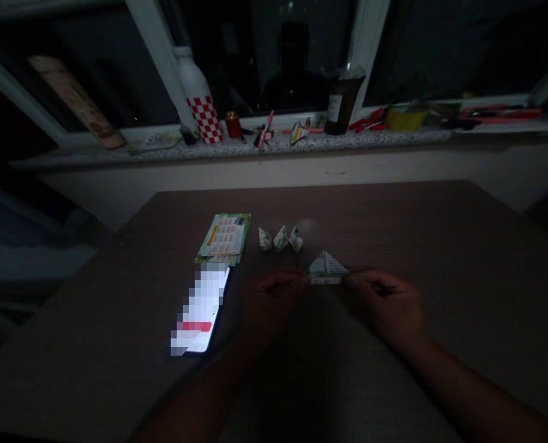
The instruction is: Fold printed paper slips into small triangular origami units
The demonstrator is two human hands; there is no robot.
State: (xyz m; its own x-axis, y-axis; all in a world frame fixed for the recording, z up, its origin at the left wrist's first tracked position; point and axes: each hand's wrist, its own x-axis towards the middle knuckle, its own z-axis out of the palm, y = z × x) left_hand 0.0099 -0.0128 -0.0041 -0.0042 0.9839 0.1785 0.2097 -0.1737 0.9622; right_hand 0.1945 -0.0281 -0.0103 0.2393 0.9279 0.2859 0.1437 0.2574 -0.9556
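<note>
A piece of printed paper (325, 267), folded to a triangle with a straight strip along its bottom edge, is held out between my two hands. My left hand (274, 298) pinches its left corner. At the opposite corner, the thumb and fingers of my right hand (387, 301) are closed on it. Just beyond my left hand stand three small folded paper figures (280, 239) in a row. Farther left lies a stack of printed leaflets (224, 239), mostly green and white. A phone (202, 311) with its screen lit rests in front of the stack.
Behind the brown table (393, 221) runs a speckled stone windowsill (250, 145). On it stand a white bottle with red checks (202, 104), a small red jar (232, 125), a dark container (341, 104), yellow tape (406, 118), red pens and another folded paper (299, 131). The room is dim.
</note>
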